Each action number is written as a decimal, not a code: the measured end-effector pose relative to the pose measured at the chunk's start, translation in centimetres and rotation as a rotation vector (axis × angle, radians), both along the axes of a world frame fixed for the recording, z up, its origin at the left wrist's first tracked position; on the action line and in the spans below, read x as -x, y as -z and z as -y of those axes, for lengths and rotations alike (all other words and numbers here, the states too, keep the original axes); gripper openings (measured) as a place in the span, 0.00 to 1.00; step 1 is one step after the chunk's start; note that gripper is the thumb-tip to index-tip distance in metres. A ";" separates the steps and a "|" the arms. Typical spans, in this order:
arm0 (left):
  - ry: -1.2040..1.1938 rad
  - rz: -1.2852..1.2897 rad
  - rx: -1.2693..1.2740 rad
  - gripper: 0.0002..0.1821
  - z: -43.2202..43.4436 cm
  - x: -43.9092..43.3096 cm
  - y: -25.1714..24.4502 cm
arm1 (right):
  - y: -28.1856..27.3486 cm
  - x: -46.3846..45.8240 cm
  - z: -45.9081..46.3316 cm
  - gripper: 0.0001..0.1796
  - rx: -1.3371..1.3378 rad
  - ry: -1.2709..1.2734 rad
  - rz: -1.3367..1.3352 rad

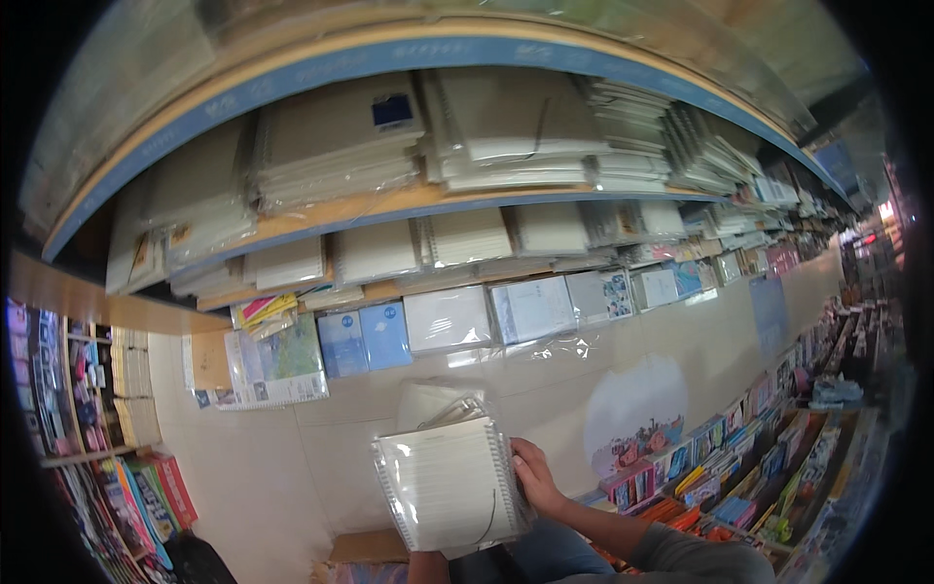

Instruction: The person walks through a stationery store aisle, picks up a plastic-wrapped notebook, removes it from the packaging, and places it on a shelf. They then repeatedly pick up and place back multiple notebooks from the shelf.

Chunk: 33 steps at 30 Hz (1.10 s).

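Observation:
A stack of spiral-bound notebooks in clear plastic wrap [445, 485] is held in front of me at the bottom centre. My right hand [536, 474] grips its right edge by the wire binding. From below, my left hand [429, 568] supports the near edge; its fingers are hidden under the stack and mostly a wrist shows. Beyond the stack's far edge, more plastic-wrapped pads [438, 405] show, partly covered by it.
Ahead stands a shelf with a blue edge strip [467, 55] and wrapped notebook stacks [336, 139]. Blue-covered books [365, 339] lie along its foot. Book racks [737, 467] line the right, another shelf [95, 460] the left. A cardboard box [368, 547] is near my legs.

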<state>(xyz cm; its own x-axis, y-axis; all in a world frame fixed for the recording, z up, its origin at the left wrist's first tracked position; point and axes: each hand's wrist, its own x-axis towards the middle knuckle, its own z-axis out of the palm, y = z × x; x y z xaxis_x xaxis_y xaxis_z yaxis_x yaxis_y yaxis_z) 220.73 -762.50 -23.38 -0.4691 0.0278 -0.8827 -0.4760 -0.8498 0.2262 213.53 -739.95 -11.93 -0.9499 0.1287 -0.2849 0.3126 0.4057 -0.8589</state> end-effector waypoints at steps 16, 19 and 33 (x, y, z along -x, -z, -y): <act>-0.106 -0.082 0.000 0.26 5.0 -1.1 -5.2 | -2.8 0.2 3.6 0.24 0.012 -0.189 -0.023; -0.169 -0.097 -0.016 0.26 5.4 -1.7 -5.6 | -4.1 0.8 4.2 0.25 0.094 -0.193 0.000; -0.327 -0.106 -0.044 0.28 8.5 -3.9 -5.9 | -3.7 1.9 9.2 0.28 0.297 -0.291 0.176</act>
<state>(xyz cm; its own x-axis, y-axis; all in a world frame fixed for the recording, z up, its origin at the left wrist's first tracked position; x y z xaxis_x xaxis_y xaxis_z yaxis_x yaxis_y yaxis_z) 224.62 -771.04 -17.52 -0.5489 -0.1017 -0.8297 -0.1531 -0.9636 0.2194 211.63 -749.18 -8.25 -0.8682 -0.2481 -0.4297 0.3740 0.2421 -0.8953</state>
